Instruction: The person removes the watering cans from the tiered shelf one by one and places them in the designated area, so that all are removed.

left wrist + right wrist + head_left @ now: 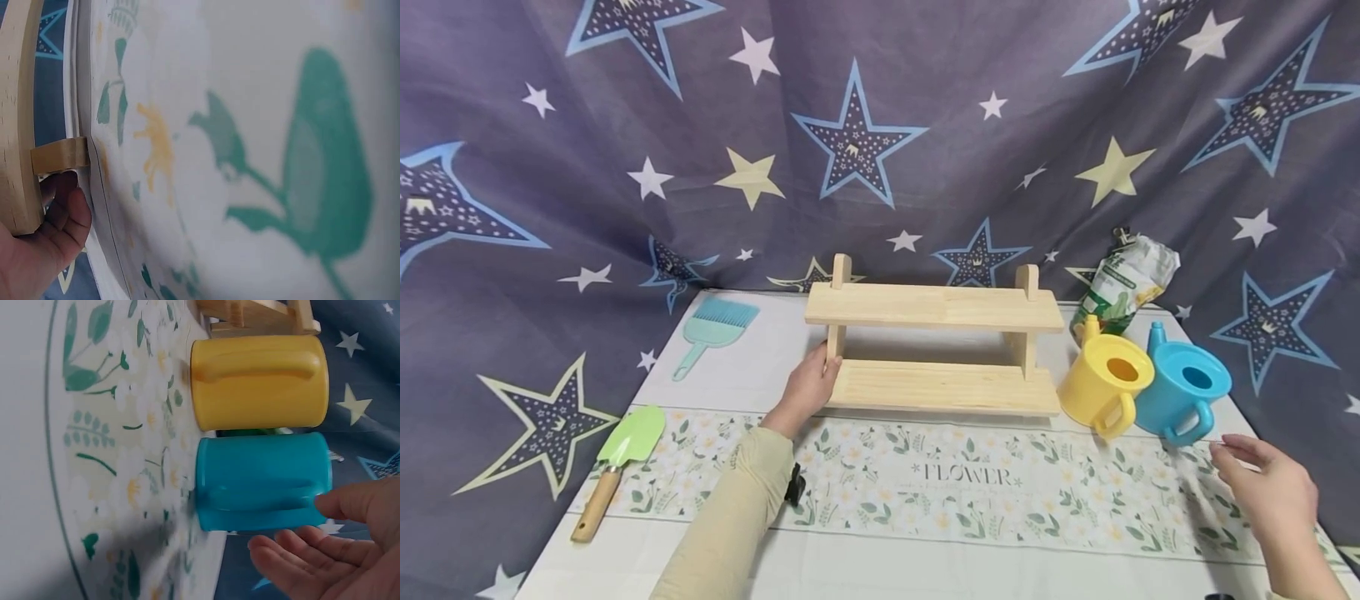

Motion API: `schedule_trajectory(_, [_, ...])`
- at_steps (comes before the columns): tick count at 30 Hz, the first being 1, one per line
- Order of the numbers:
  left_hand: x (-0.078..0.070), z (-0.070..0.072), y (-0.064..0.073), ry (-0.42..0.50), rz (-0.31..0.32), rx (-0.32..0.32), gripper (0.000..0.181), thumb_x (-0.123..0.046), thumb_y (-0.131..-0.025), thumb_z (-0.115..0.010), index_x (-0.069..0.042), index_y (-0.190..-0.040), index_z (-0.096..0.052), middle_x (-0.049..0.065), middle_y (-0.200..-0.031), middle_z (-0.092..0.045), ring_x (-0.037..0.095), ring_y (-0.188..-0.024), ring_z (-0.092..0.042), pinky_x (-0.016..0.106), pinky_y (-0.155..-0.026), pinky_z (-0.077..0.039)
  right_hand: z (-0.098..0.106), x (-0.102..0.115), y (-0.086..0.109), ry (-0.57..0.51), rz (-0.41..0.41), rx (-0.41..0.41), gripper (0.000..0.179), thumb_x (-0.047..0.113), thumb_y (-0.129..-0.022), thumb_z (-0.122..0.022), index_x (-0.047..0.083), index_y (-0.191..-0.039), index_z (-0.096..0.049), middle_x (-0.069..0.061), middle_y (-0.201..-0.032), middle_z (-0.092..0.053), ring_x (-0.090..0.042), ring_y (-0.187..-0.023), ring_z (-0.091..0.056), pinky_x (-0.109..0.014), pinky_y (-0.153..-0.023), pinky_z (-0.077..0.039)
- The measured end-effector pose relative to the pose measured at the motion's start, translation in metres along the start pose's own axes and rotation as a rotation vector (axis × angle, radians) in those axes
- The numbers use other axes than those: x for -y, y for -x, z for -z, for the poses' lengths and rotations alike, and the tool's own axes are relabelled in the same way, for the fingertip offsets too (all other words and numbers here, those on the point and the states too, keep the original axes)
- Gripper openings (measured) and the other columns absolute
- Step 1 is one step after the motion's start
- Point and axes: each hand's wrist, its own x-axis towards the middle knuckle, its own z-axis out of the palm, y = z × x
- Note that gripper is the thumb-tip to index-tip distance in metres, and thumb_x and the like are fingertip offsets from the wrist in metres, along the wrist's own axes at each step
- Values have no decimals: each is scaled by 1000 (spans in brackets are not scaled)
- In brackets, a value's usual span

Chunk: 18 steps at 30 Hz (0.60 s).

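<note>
A two-tier wooden shelf (934, 307) stands at the middle of the table, towards the back. My left hand (807, 390) grips its left end by the lower board; in the left wrist view the fingers (76, 215) curl beneath the wood. To the right of the shelf, a yellow watering can (1086, 387) and a blue watering can (1176, 392) stand side by side, handles facing the front. My right hand (1270, 492) is just right of the blue can's handle, with thumb and fingers apart and nothing between them.
Behind the cans leans a clipped white-and-green bag (1138, 275). On the left lie a teal brush and dustpan (715, 329) and a green trowel (625, 454) with a wooden handle. A floral runner (925, 492) crosses the table; a starry curtain (880, 100) hangs behind.
</note>
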Motion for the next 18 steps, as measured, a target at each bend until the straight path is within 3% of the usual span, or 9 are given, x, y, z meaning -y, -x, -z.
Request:
schedule_trajectory(2, [1, 2, 0, -4, -5, -6, 51, -31, -106, -40, -4, -149, -34, 19, -142, -46, 37, -128, -47, 52, -107, -38, 3, 3, 7, 18, 11, -20, 46, 26, -100, -52, -8, -131, -52, -30, -119, -61, -23, -65, -68, -39, -56, -53])
schedule_trajectory(5, [3, 5, 0, -8, -18, -16, 51, -30, -106, -41, -2, -149, -35, 21, -141, -47, 38, -128, -47, 52, -106, -38, 4, 9, 18, 38, 54, -51, 42, 25, -101, -50, -9, -123, -56, -27, -103, -68, -2, -52, -55, -31, -50, -48])
schedule_trajectory(8, [5, 7, 2, -22, -32, -27, 52, -29, -105, -43, -1, -149, -34, 21, -142, -46, 39, -128, -47, 53, -107, -37, 2, 19, 28, 16, 132, -72, 40, 25, -100, -51, -9, -119, -60, -24, -95, -71, 8, -51, -48, -20, -46, -43])
schedule_trajectory(13, [1, 10, 11, -61, -40, -35, 55, -28, -104, -45, -2, -150, -30, 20, -145, -43, 40, -132, -41, 53, -110, -33, -8, 38, 44, -69, 317, -44, 42, 30, -100, -55, -7, -119, -63, -27, -103, -69, 18, -59, -46, -11, -49, -44])
schedule_trajectory(18, [-10, 14, 22, -123, -66, -48, 61, -28, -101, -51, -3, -151, -27, 19, -147, -40, 40, -134, -39, 54, -110, -32, -18, 61, 55, -184, 442, -3, 39, 28, -102, -54, -6, -121, -61, -26, -107, -67, 16, -70, -54, -9, -59, -49])
